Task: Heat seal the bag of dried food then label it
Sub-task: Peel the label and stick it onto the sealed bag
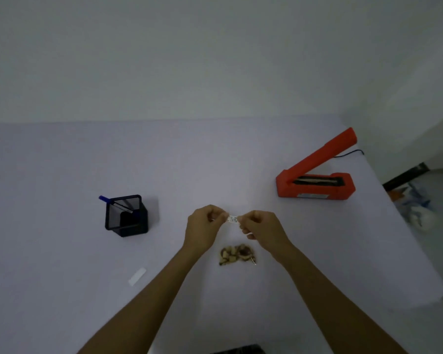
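Both hands, left hand (204, 224) and right hand (260, 227), pinch a small label (232, 220); its writing is illegible.

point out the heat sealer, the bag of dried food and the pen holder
heat sealer (315, 186): head view, on the red base below the raised arm
bag of dried food (237, 254): head view, on the brown pieces showing through it
pen holder (126, 216): head view, on the black mesh front wall

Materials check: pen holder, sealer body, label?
Pen holder: likely black metal mesh, faintly see-through walls with a solid rim.
Sealer: probably orange moulded plastic, matte, with uniform colour and rounded edges.
Label: looks like thin white paper with dark marks, pinched by both hands.
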Demonstrator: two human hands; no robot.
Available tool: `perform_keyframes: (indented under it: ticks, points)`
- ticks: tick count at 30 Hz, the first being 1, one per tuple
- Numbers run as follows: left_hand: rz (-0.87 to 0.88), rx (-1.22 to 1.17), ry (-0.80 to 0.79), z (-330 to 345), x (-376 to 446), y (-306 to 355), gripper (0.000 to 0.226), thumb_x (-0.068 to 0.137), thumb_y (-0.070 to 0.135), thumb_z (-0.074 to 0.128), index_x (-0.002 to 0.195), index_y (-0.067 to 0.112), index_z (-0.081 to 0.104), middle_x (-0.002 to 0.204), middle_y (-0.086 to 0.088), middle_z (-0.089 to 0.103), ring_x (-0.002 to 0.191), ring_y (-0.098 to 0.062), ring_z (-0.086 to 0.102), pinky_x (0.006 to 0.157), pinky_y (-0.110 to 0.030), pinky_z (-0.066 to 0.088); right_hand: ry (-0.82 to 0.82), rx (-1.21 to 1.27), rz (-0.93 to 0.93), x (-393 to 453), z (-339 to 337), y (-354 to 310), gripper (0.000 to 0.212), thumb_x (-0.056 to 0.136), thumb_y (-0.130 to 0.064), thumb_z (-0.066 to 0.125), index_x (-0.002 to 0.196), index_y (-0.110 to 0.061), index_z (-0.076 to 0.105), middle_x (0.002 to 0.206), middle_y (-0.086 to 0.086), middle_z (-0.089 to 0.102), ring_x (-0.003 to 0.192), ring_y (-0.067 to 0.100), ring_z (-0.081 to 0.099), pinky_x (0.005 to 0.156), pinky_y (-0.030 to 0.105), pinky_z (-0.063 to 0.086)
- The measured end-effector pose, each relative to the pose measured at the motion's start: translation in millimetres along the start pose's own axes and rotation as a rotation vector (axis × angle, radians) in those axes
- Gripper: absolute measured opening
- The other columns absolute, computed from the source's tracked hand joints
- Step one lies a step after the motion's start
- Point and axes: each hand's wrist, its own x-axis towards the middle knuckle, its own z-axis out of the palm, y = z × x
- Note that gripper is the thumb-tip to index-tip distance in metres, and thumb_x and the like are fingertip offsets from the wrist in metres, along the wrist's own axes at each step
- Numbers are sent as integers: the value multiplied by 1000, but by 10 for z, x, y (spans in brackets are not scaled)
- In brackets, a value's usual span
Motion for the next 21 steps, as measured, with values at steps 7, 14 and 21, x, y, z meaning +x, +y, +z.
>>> perform_keyframes:
  ticks: [7,14,21]
  points:
    - [-135,76,-49,282,170,-335,12,86,27,69,82,16,72,74,8,66,65,-3,57,58,-9,41,-70,-170,43,376,-31,383,12,86,-20,68,78,-12,72,73,7,71,66,15,64,65,30,55]
    - [-173,221,-61,525,264,-475,11,85,26,70,82,16,73,78,4,70,67,-7,60,59,-15,43,-48,-444,-49,545,-21,615,12,85,-22,68,74,-15,70,69,-3,69,60,7,59,55,15,44]
    - [-154,374,-85,570,306,-554,12,85,29,69,80,18,71,75,5,68,66,-8,59,59,-20,45,-62,-500,-80,606,27,721,9,82,-17,68,75,-11,70,69,3,70,65,19,65,60,33,52]
